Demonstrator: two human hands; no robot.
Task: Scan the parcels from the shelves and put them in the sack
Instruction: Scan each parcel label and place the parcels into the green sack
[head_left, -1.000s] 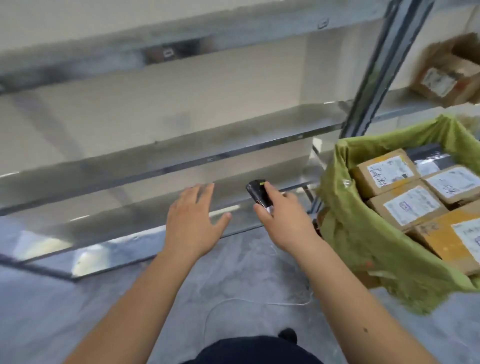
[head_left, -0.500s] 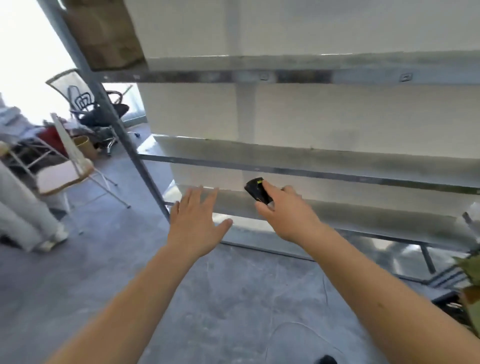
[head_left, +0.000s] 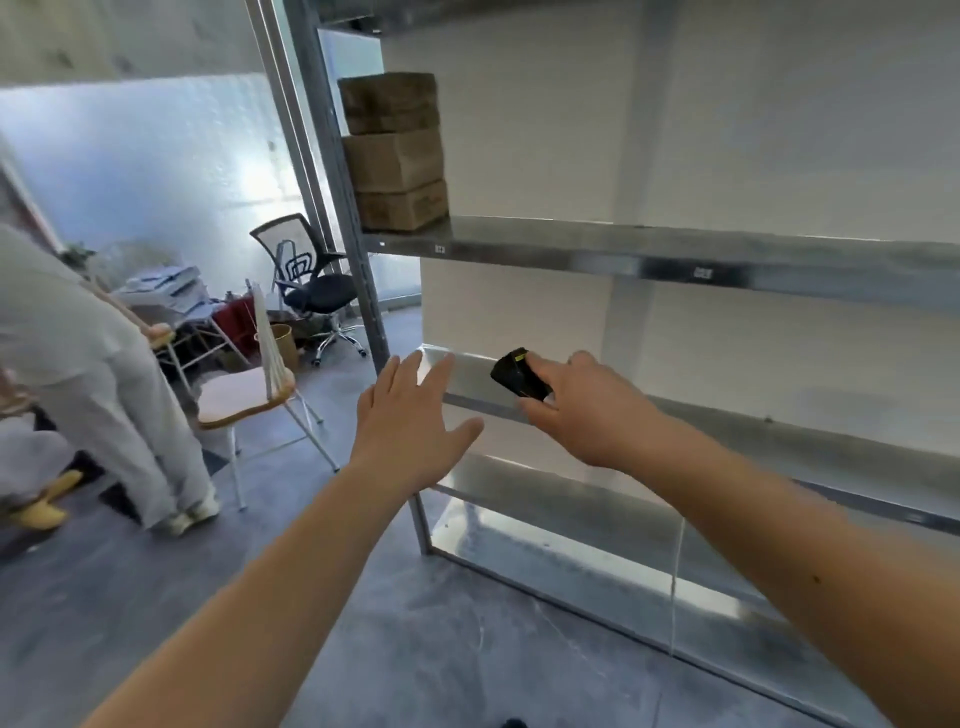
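Three brown cardboard parcels (head_left: 396, 156) are stacked at the left end of an upper metal shelf (head_left: 649, 254). My left hand (head_left: 410, 426) is held out flat with spread fingers, well below the stack, and holds nothing. My right hand (head_left: 587, 410) grips a small black scanner (head_left: 519, 375) with a yellow mark, held in front of the lower shelf edge. The sack is out of view.
The shelf unit's grey upright post (head_left: 343, 218) stands just left of the parcels. A person in light clothes (head_left: 88, 374) stands at the left beside a white-framed chair (head_left: 249, 395). A black office chair (head_left: 311, 286) and clutter sit further back on the grey floor.
My view has swung left and upward, away from the green sack of parcels. The stack of three parcels has come into sight. Both hands keep the same pose.
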